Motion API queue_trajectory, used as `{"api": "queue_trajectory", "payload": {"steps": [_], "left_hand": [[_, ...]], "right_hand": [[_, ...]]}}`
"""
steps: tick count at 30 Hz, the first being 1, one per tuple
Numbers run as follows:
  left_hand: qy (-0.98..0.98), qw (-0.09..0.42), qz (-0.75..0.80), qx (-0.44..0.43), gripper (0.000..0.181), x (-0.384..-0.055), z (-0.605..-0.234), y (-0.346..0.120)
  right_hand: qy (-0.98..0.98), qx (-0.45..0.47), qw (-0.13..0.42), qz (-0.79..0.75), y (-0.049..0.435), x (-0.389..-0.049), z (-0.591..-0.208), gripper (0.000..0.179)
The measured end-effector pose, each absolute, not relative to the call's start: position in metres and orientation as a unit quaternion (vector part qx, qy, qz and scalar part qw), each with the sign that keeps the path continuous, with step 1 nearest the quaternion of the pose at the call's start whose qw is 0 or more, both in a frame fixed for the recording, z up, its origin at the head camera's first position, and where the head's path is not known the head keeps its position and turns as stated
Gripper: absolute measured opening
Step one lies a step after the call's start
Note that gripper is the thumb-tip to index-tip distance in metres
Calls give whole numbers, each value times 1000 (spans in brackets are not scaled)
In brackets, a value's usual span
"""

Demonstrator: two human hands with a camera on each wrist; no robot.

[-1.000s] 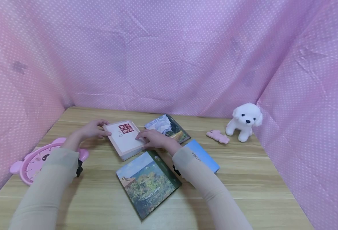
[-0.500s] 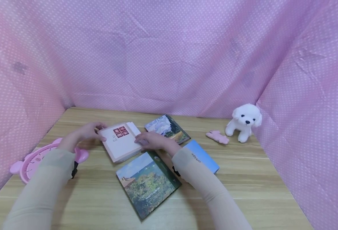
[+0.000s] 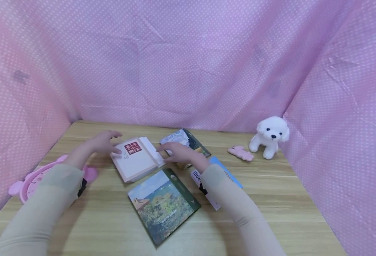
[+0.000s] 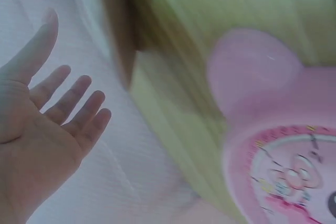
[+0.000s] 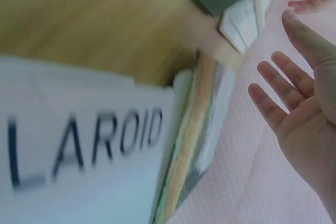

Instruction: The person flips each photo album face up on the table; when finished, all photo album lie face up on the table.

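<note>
A white book (image 3: 136,164) with a red-and-white character square lies on the table, pale pages showing at its right edge. My left hand (image 3: 100,143) is at its left edge, fingers spread; contact is unclear from above. In the left wrist view the left hand (image 4: 50,135) has extended fingers and holds nothing. My right hand (image 3: 182,153) is just right of the white book, over the corner of a painting-covered album (image 3: 196,144). The right wrist view shows the right hand (image 5: 310,95) with straight fingers and nothing in them.
Nearest me lies a green-spined photo album (image 3: 163,208). Under my right forearm are a blue book (image 3: 228,173) and a white item lettered "LAROID" (image 5: 94,150). A pink clock (image 3: 31,186) lies left. A white plush dog (image 3: 269,138) and a small pink item (image 3: 240,153) stand right.
The white book's cover has shifted left and toward me, exposing pages on its right. Both hands have loosened from the book, the right moving rightward. The lettered white item has come into view.
</note>
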State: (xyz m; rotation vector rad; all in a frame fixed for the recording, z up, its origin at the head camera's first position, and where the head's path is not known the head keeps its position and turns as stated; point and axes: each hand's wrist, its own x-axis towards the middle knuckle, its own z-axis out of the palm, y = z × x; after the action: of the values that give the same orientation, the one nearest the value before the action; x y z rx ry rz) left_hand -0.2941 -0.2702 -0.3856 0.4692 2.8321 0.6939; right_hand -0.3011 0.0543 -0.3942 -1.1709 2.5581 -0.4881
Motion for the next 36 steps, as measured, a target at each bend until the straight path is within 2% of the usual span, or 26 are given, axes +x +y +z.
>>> {"api": "queue_trajectory", "payload": {"steps": [7, 12, 20, 27, 36], "left_hand": [[955, 60, 222, 185, 76, -296, -371, -245], [957, 55, 222, 178, 80, -297, -362, -222], [957, 47, 232, 165, 91, -300, -354, -180], [949, 32, 252, 186, 93, -308, -359, -149], [935, 68, 303, 172, 93, -319, -372, -120]], "right_hand": [[883, -417, 113, -186, 81, -305, -379, 54], [892, -404, 92, -178, 99, -306, -373, 56], [903, -369, 103, -194, 130, -310, -366, 61], [908, -352, 104, -201, 155, -318, -367, 64], [915, -334, 106, -200, 186, -331, -380, 70]]}}
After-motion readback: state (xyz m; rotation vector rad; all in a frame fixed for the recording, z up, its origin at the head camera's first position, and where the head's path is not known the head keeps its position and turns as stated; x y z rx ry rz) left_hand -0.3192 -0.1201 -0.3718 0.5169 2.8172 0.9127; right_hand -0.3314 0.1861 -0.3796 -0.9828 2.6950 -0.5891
